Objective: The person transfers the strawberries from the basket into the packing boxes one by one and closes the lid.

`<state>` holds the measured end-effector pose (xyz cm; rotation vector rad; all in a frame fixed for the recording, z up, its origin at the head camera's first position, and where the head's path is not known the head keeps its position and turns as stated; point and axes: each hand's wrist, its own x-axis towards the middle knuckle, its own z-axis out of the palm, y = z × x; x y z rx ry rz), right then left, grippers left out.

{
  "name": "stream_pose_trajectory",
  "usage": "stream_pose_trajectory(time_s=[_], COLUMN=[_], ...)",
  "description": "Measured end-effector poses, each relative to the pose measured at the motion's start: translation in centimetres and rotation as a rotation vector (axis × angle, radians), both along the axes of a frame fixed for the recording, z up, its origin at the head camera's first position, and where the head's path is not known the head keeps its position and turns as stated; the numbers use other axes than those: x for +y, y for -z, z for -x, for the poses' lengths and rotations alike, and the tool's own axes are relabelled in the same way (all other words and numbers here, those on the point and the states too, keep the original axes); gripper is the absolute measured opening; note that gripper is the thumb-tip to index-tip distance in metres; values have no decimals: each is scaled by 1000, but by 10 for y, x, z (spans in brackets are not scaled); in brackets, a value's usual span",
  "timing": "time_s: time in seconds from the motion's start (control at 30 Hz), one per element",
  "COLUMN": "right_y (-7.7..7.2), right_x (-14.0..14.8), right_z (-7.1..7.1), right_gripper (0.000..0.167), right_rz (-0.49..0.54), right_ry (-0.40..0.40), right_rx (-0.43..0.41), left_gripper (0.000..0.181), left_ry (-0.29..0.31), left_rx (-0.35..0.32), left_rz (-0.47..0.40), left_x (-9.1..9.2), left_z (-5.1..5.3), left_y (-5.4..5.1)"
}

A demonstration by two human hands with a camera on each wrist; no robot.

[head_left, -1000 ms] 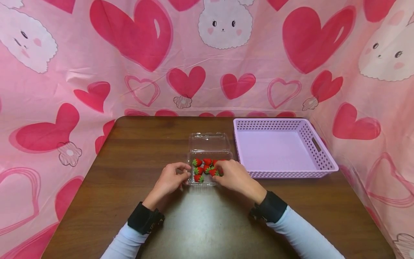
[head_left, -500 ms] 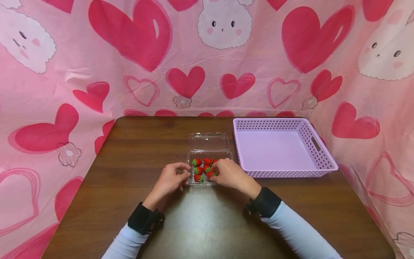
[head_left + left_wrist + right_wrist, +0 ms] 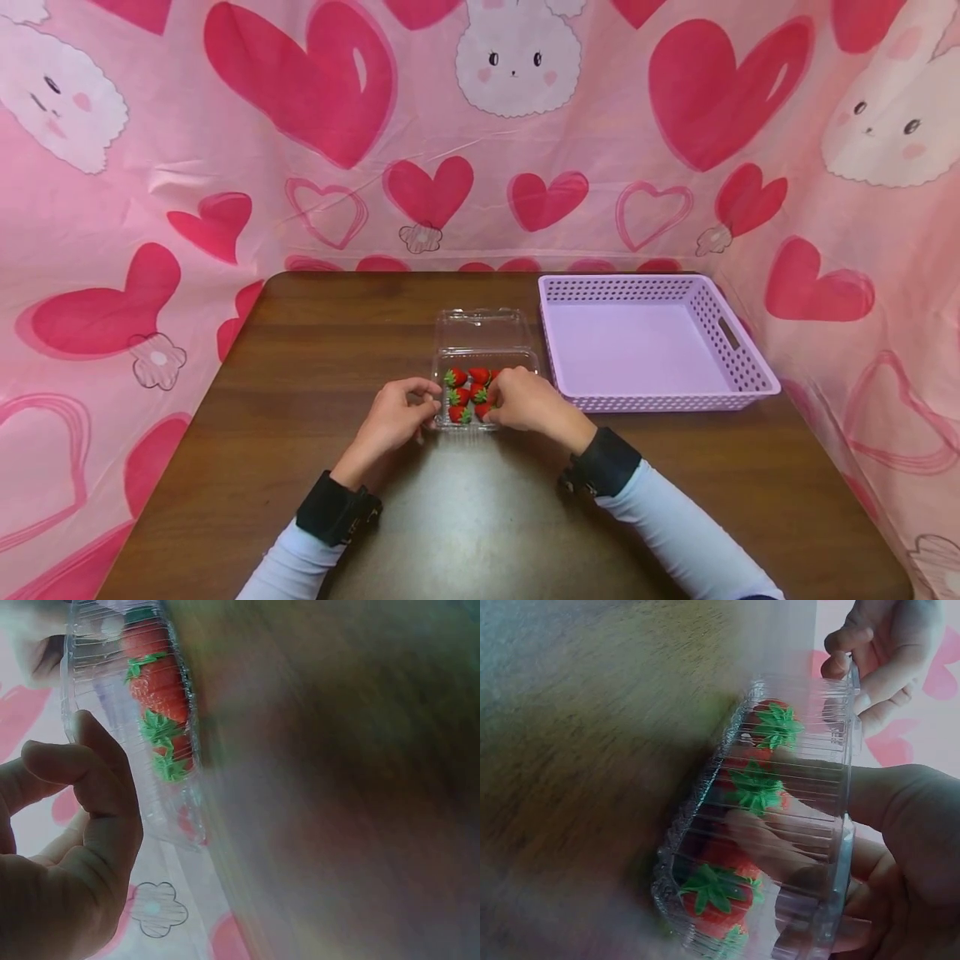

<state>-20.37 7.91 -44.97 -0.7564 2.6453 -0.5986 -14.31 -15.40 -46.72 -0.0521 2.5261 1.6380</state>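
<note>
A clear plastic clamshell container [image 3: 442, 360] stands with its lid [image 3: 483, 329] folded back on the table. Inside lie several red strawberries with green leaves, one [image 3: 459, 414] near the front left corner. My left hand [image 3: 397, 414] holds the container's left edge; in the left wrist view its bent fingers [image 3: 101, 776] are at the rim. My right hand [image 3: 528, 400] reaches into the right half and covers part of it. Through the ribbed wall in the right wrist view, its thumb and finger pinch a strawberry [image 3: 754, 786] between two others.
A lilac perforated basket [image 3: 637, 400] stands just right of the container, close to the right hand. The brown wooden table [image 3: 337, 333] reaches a pink curtain [image 3: 480, 137] printed with hearts and rabbits at the back and sides.
My right hand has moved slightly left within the container, and the front strawberry by its fingertips has shifted and turned. The left hand stays at the left edge.
</note>
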Motion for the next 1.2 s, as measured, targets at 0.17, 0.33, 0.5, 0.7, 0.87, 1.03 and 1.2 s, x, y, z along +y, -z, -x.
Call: stream_pose_trajectory(time_s=[0.17,0.33,0.5,0.7,0.87,1.03,1.2], right_y=[6,10,14,27,35,36,37], right_x=[3,7,7,6,1,-4,-8], right_z=[-4,-13,-19,-13,-2,7,13], right_gripper=[17,31,56,61,55,53,54], right_rz=[172,368,436,551,755,954,1055], right_ry=[16,168,302,401,518,592,597], right_rx=[104,320,235,86,-41,-182,-242], left_gripper=[17,21,23,33,45,46,47], left_ry=[-21,-88,-155,-205,-153,-15,14], left_rx=[7,16,-18,-63,-101,-113,-113], left_rz=[7,-12,-58,-128,-131,41,88], left_x=[-1,-5,-11,-18,-24,-39,-47], left_z=[-1,-1,-2,-5,-5,10,42], left_y=[0,1,0,2,2,-6,-15])
